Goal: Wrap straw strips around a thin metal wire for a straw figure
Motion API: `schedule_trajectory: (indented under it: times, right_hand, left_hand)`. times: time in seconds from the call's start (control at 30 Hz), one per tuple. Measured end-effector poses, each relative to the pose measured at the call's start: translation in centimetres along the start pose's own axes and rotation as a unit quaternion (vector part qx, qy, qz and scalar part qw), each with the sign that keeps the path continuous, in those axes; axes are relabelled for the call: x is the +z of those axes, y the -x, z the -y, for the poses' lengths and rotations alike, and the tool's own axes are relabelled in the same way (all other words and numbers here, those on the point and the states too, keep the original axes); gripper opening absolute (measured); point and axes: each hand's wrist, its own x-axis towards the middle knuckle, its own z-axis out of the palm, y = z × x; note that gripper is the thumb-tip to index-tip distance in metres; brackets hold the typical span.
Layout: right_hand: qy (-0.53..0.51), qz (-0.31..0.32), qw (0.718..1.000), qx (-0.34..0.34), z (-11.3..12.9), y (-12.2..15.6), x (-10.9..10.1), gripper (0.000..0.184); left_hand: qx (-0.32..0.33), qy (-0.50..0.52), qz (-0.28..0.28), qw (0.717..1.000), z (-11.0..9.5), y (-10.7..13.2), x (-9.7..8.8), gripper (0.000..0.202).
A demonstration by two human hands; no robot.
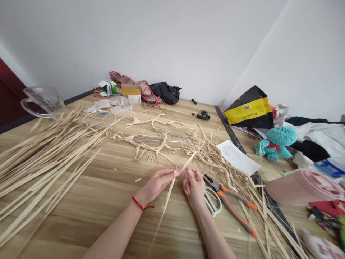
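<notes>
My left hand (159,183), with a red string round its wrist, pinches a thin straw-wrapped stick (172,185) near its upper part. My right hand (194,186) is closed on the same stick just to the right, fingers curled round it. The stick runs slantwise from near a straw tangle (215,158) down to a bare wire tip (156,230) above the wooden table (107,201). Both hands hover close together over the table's middle.
A big spread of straw strips (43,158) lies at left, with a clear plastic jug (44,100) behind. Scissors (212,201) and orange-handled pliers (231,205) lie right of my hands. Woven straw figures (151,142), a paper note (237,156), a teal crochet toy (277,142) and a yellow-black bag (249,108) sit farther back.
</notes>
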Motion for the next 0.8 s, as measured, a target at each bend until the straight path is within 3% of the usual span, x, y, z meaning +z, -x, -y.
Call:
schedule_trajectory:
  times: [0.1, 0.2, 0.37, 0.53, 0.8]
  right_hand:
    - [-0.087, 0.065, 0.990, 0.089, 0.6, -0.4, -0.1, 0.033]
    - [-0.160, 0.114, 0.969, 0.147, 1.0, -0.5, -0.3, 0.030]
    - [-0.271, 0.076, 0.951, 0.124, 1.4, -0.6, -0.9, 0.021]
    - [-0.320, 0.064, 0.934, 0.143, 1.9, -0.6, -1.2, 0.045]
    - [-0.224, 0.028, 0.969, 0.096, 1.3, -0.8, -1.6, 0.023]
  left_hand:
    - [-0.012, 0.003, 0.004, 1.000, 0.2, -0.1, -0.3, 0.023]
    - [-0.026, 0.024, 0.021, 0.999, 0.3, 0.0, -0.3, 0.025]
    - [-0.057, 0.044, 0.034, 0.997, 0.2, 0.3, -0.1, 0.027]
    - [-0.056, 0.022, 0.018, 0.998, -0.2, 0.2, 0.0, 0.021]
    - [-0.041, 0.014, -0.050, 0.998, 0.0, -0.3, -0.6, 0.020]
